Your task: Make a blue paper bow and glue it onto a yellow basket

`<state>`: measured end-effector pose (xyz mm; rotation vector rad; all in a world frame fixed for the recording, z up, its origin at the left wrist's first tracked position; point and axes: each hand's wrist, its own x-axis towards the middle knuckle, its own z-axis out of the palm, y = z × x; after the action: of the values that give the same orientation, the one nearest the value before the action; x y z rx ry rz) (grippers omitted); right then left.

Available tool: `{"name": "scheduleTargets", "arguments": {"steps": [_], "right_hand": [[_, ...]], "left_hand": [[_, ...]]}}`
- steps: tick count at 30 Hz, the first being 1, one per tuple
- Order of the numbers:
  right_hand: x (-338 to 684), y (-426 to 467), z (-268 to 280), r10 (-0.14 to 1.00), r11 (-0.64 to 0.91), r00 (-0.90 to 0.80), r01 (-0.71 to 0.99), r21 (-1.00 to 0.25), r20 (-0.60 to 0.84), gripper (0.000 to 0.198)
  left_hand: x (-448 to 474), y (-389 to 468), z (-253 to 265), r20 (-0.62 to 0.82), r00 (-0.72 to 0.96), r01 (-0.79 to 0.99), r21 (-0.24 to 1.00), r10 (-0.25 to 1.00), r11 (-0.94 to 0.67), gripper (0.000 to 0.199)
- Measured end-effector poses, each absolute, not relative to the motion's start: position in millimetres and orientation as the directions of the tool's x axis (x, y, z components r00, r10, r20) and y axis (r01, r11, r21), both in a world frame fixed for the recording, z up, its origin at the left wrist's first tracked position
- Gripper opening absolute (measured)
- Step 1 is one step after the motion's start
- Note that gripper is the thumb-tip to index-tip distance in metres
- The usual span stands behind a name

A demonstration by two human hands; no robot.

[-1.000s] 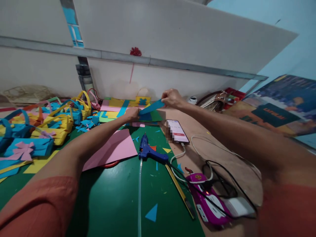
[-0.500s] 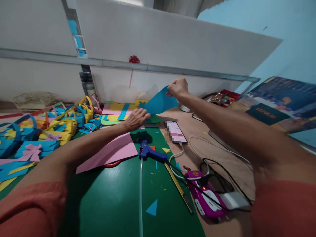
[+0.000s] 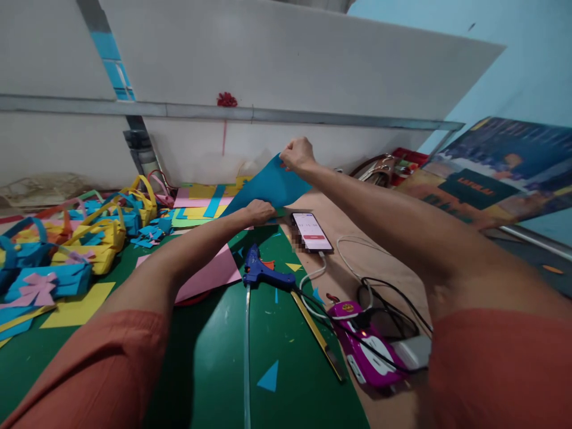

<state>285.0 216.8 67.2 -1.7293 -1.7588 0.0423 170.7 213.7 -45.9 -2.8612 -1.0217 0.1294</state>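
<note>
My right hand (image 3: pixel 298 155) pinches the upper corner of a blue paper sheet (image 3: pixel 272 185) and holds it up, so the sheet slants above the stacked coloured paper. Low at the sheet's near edge is my left hand (image 3: pixel 260 211), its fingers curled under; what they grip, if anything, is hidden. Behind the left forearm lie yellow, pink and green sheets with a blue strip (image 3: pixel 215 201) across them. A pink sheet (image 3: pixel 214 274) is partly covered by the same arm. Closer to me, a blue glue gun (image 3: pixel 268 274) rests on the green board (image 3: pixel 218 363).
Paper baskets (image 3: pixel 53 280) in blue and yellow crowd the left side. A phone (image 3: pixel 311 232) on a white cable lies right of the hands. A yellow cutter knife (image 3: pixel 318 333), a magenta power strip (image 3: pixel 370 351) and tangled cords are nearer. A clear glue stick (image 3: pixel 247 357) extends from the gun.
The blue sheet has shifted left and its left part now reaches behind my left forearm. My left hand's fingers have curled in. The view has turned slightly right.
</note>
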Motion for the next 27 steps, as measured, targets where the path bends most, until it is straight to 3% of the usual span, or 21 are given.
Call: {"name": "scheduleTargets", "arguments": {"steps": [7, 12, 19, 27], "right_hand": [[285.4, 215.8, 64.5, 0.899, 0.121, 0.090, 0.890, -0.439, 0.429, 0.034], [285.7, 214.3, 64.1, 0.897, 0.112, 0.099, 0.893, -0.437, 0.432, 0.035], [289.7, 211.2, 66.2, 0.926, 0.062, 0.133, 0.871, -0.488, 0.355, 0.029], [294.6, 211.8, 65.6, 0.944, 0.013, 0.164, 0.847, -0.531, 0.285, 0.033]], "left_hand": [[177.7, 226.2, -34.1, -0.197, 0.777, 0.597, -0.071, 0.598, -0.799, 0.032], [177.6, 225.8, -29.4, -0.236, 0.757, 0.605, -0.102, 0.610, -0.790, 0.032], [169.7, 221.5, -35.5, -0.127, 0.714, 0.668, -0.173, 0.689, -0.724, 0.033], [159.5, 223.4, -42.4, 0.033, 0.647, 0.757, -0.144, 0.762, -0.637, 0.033]]}}
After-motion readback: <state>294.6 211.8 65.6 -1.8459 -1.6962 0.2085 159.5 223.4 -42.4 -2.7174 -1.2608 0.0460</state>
